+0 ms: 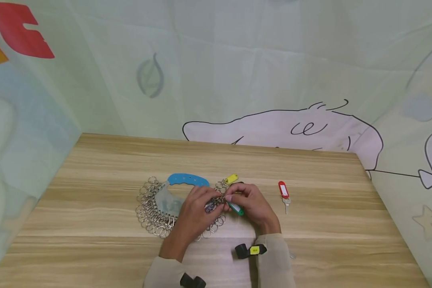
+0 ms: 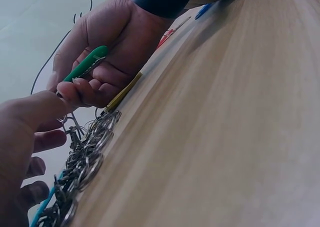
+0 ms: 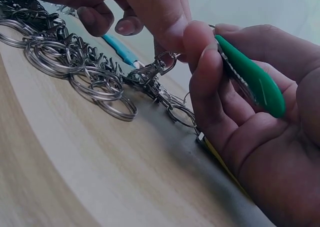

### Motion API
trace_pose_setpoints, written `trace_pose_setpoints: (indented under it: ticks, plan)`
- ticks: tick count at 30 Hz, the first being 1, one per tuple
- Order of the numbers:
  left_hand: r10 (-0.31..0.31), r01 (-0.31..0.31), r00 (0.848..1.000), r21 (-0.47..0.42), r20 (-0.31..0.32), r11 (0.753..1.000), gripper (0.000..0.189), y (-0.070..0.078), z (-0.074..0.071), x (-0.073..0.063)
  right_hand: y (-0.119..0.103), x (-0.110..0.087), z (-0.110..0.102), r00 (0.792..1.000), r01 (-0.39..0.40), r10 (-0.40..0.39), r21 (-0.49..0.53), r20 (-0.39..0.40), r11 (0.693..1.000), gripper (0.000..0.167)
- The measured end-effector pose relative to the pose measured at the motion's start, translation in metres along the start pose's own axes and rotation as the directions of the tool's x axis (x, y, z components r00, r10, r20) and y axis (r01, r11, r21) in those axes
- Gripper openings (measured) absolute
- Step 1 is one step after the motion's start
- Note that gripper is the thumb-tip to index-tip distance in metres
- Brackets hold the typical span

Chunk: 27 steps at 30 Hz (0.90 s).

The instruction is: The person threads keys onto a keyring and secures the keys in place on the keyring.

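My right hand pinches a green key tag with a white label between thumb and fingers. Opposite it, my left hand has thumb and fingertips together on a metal key ring, mostly hidden by those fingers. A swivel clasp hangs just below the fingertips in the right wrist view. The fingertips of both hands meet there. Under and left of the left hand lies a curved, see-through piece fringed with many metal key rings. Its blue holed strip forms the far edge.
A yellow key tag lies at the fringe's far right end, beyond the hands. Farther right on the wooden table rests a red key tag with a key. A printed cloth wall stands behind the table's far edge.
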<state>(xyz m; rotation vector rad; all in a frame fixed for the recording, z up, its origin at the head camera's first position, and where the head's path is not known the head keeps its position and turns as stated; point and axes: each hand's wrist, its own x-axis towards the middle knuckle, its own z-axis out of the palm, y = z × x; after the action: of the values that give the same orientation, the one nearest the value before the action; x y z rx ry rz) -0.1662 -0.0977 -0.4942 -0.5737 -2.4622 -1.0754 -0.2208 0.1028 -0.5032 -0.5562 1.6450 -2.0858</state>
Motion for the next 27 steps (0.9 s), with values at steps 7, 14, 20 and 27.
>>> trace_pose_setpoints:
  ticks: [7,14,20,27]
  plan:
    - [0.035,-0.035,0.999,0.022,-0.008,0.999,0.032,-0.002,0.002,0.0,0.0,0.0,0.001,1.0,0.008,-0.008,-0.019,-0.009,1.0,0.017]
    - [0.032,-0.033,0.999,0.041,0.019,0.999,0.029,-0.001,0.001,0.0,-0.003,-0.002,-0.001,0.998,-0.041,0.039,-0.057,-0.038,0.997,0.015]
    - [0.027,-0.03,0.998,0.058,0.053,0.998,0.029,0.0,0.002,-0.001,-0.016,-0.011,-0.01,0.992,-0.125,0.114,-0.237,-0.059,0.963,0.012]
    - [0.023,-0.032,0.997,0.128,0.069,0.991,0.028,0.0,0.004,-0.001,-0.033,-0.017,-0.01,0.977,-0.196,0.137,-0.445,-0.161,0.874,0.016]
